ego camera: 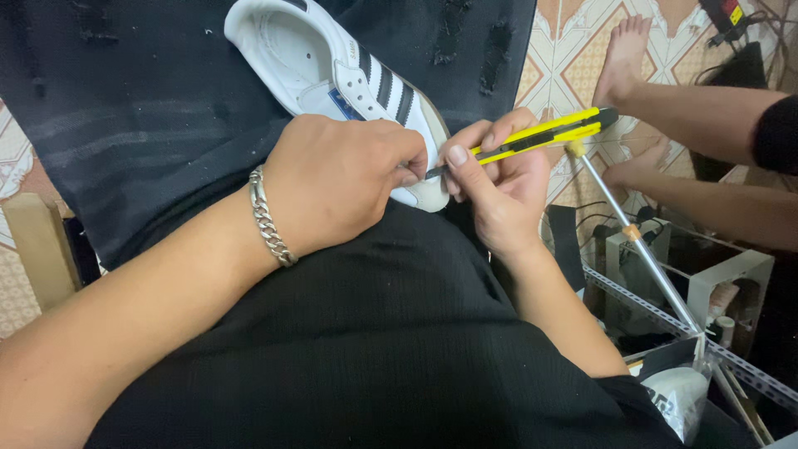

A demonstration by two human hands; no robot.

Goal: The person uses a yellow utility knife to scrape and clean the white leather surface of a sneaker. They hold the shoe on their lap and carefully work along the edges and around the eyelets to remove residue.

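I am clamping the shoe (332, 71) at its toe with my left hand (332, 187), closed around it, on my lap. My right hand (499, 187) is gripping the knife (540, 133), blade tip touching the toe sole. The shoe's long axis is running away from me, leftward.

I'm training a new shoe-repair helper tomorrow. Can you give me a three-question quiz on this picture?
1. True or false: the right hand holds a yellow utility knife.
2. What does the left hand press down on? A) a white shoe with dark stripes B) a brush C) a metal rod
3. Fill in: the left wrist wears a silver chain ____.

Key: 1 true; 2 A; 3 bracelet.
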